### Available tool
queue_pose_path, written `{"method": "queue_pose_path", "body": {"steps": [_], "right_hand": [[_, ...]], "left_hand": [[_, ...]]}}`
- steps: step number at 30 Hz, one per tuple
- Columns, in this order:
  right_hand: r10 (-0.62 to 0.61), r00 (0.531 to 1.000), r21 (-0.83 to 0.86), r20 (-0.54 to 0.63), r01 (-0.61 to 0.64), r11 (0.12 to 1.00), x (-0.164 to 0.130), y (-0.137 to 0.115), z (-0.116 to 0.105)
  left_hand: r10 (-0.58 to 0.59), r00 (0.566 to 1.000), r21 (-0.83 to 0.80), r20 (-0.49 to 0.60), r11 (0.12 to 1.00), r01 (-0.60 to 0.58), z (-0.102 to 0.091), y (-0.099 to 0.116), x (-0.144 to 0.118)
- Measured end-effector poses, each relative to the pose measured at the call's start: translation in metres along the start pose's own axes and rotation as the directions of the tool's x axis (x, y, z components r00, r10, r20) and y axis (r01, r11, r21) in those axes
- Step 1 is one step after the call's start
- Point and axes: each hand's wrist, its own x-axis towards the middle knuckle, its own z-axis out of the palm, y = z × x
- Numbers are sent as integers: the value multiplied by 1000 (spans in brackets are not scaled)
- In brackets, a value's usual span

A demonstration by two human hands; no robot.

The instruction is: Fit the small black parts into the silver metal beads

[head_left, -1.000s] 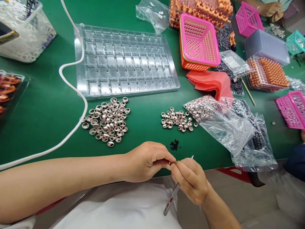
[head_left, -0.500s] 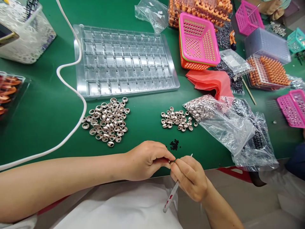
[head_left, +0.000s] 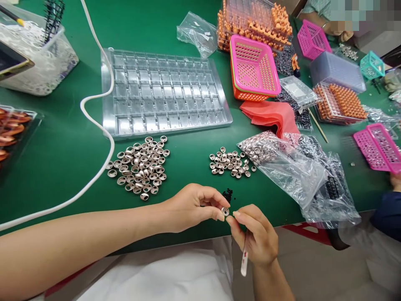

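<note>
My left hand (head_left: 194, 207) pinches one small silver metal ring (head_left: 224, 211) between thumb and forefinger at the table's near edge. My right hand (head_left: 257, 236) sits just right of it, gripping thin tweezers (head_left: 244, 259) that now point down past my palm. A small cluster of tiny black parts (head_left: 227, 195) lies on the green mat directly behind the ring. A large pile of silver rings (head_left: 140, 166) lies to the left and a smaller pile (head_left: 230, 163) to the right.
A clear compartment tray (head_left: 163, 92) lies behind the piles. A white cable (head_left: 100, 129) curves along the left. Plastic bags of parts (head_left: 297, 171), a red cloth (head_left: 272, 113), pink baskets (head_left: 253, 67) and orange part racks (head_left: 341, 102) crowd the right. Another person's hand (head_left: 344, 35) shows at far right.
My hands drew slightly apart; the ring is now plainly visible in my left fingertips. The tweezers swung from pointing up at the ring to hanging downward. The camera view tilted up a little.
</note>
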Motion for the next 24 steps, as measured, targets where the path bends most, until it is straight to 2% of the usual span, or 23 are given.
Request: {"method": "queue_pose_path", "body": {"steps": [5,9,15,20,24], "right_hand": [[80,993,-9,-82,-81,997,-9,-3,4],[81,992,2,-97,-81,997,-12,-3,5],[63,997,15,-55,-62,998,-14,-3,3],[-48,997,31,54,47,998,-11,-2,-2],[-120,986,16,118,119,993,-11,1,-6]], "left_hand": [[-52,999,-79,-14,996,51,-1,-1,1],[-53,998,-34,-22,998,53,-1,0,0],[-19,1000,55,1,998,19,0,3,-1],[96,995,285,39,953,-104,-2,4,-2],[270,958,410,97,866,-285,-4,0,-3]]}}
